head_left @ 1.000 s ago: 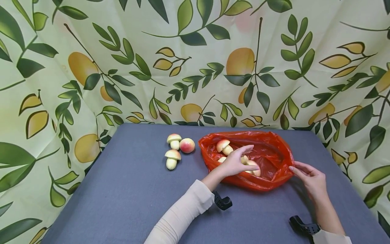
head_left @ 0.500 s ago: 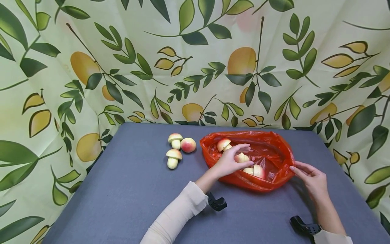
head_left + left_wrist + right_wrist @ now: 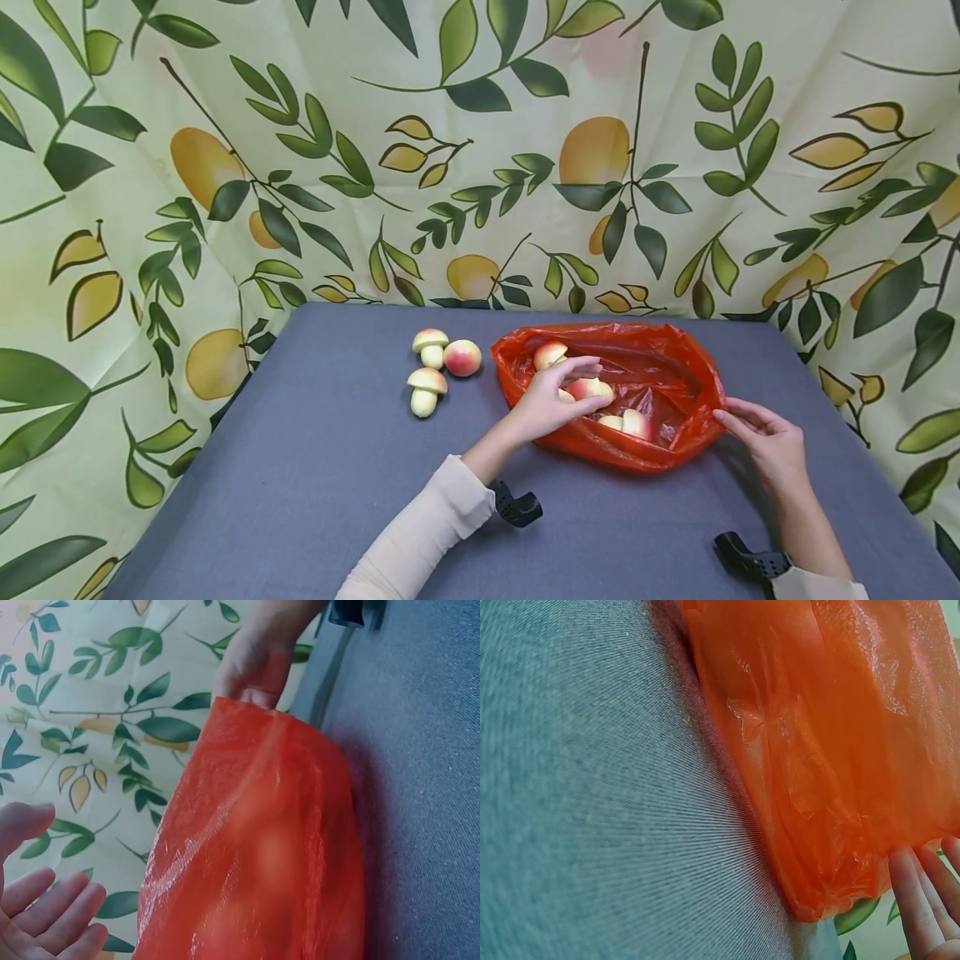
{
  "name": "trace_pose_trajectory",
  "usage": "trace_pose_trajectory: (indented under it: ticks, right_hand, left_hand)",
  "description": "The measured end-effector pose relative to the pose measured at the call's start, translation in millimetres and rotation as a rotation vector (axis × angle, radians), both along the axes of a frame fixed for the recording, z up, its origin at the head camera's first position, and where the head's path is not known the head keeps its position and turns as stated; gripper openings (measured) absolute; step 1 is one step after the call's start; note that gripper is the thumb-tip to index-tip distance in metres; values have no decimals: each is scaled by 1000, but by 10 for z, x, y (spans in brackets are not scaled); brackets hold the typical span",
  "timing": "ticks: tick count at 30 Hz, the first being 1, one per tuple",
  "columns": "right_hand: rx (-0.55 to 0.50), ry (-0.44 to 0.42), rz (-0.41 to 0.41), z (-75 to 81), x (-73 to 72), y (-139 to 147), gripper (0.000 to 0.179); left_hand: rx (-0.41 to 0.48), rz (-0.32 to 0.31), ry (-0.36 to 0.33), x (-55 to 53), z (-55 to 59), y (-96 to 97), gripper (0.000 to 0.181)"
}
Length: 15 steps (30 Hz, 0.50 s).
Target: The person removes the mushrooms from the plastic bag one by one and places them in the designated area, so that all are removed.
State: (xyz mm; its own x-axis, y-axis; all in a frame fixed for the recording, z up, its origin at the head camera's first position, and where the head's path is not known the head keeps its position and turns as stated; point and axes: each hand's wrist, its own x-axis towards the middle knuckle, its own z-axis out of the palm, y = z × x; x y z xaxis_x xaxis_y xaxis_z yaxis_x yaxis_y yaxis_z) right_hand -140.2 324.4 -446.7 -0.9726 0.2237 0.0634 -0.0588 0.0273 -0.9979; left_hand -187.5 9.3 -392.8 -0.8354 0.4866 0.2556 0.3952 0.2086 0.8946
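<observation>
A red plastic bag point(image 3: 622, 460) stands with its mouth open on the table, holding several toy mushrooms point(image 3: 637, 423) with pale stems and reddish caps. My left hand point(image 3: 549, 402) hovers over the near left rim, fingers and thumb spread apart and holding nothing; the left wrist view also shows its fingers point(image 3: 71, 911) loose beside the bag point(image 3: 247, 840). My right hand point(image 3: 768, 433) pinches the bag's right edge between thumb and fingers. In the right wrist view the right fingers point(image 3: 919, 900) are at the rim of the bag point(image 3: 817, 750).
Left of the bag, two toy mushrooms point(image 3: 425, 392) lie on the grey-blue table point(image 3: 315, 467) with a round red-and-yellow piece point(image 3: 462, 358) beside them. A leaf-and-fruit patterned cloth point(image 3: 480, 167) rises behind the table. Black camera mounts point(image 3: 516, 503) hang at the wrists.
My left hand has drawn back leftward over the bag, uncovering more of the mushrooms inside. The right hand keeps its hold on the bag's edge.
</observation>
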Motion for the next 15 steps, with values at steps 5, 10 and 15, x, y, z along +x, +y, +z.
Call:
trace_pose_trajectory:
  ticks: [5, 10, 15]
  right_hand:
    - [5, -13, -6, 3, 6, -5, 20]
    - [-8, 30, 3, -3, -2, -16, 21]
    - [6, -3, -5, -1, -4, -12, 21]
  left_hand:
    - [26, -4, 18, 22, -17, -87, 50]
    - [57, 3, 29, 22, -32, -158, 48]
    - [87, 8, 29, 21, -56, -219, 48]
